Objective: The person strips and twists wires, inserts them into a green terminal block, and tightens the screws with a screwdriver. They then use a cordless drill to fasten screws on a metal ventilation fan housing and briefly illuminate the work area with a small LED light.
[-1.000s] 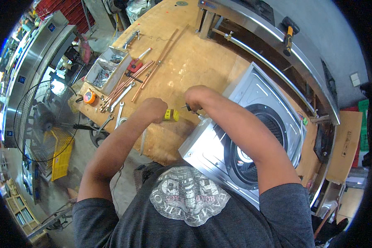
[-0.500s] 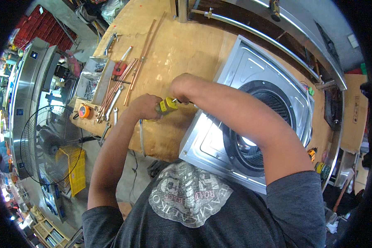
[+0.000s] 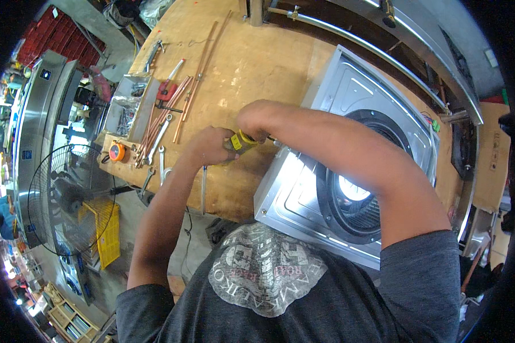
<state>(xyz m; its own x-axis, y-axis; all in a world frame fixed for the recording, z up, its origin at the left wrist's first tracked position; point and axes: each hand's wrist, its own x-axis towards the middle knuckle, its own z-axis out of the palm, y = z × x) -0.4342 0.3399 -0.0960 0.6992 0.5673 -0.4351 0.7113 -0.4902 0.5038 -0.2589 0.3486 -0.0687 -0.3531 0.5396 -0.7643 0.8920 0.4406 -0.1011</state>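
Observation:
My left hand [image 3: 213, 146] is closed around a small yellow and dark object [image 3: 238, 141], held just above the wooden workbench [image 3: 257, 63]. The exact kind of this object is hidden by my fingers. My right hand [image 3: 254, 119] is curled down against its right end, fingers bent and partly out of sight, so what they grip cannot be made out. Right beside my hands lies a silver metal panel [image 3: 292, 188] with a round black ringed opening [image 3: 321, 200], set at an angle under my right forearm. A thin pale strip [image 3: 204, 191] hangs below my left hand over the bench edge.
Left on the bench are copper tubes [image 3: 195, 86], a red clamp-like tool [image 3: 165, 91], wrenches [image 3: 161, 134], an orange tape measure [image 3: 117, 151] and a divided box of small parts [image 3: 129, 108]. A caged fan [image 3: 68, 191] stands left. A metal pipe rail [image 3: 360, 54] runs behind.
Both hands have shifted slightly right with the yellow object, and my right fingers now cover more of its end. The view has moved a little.

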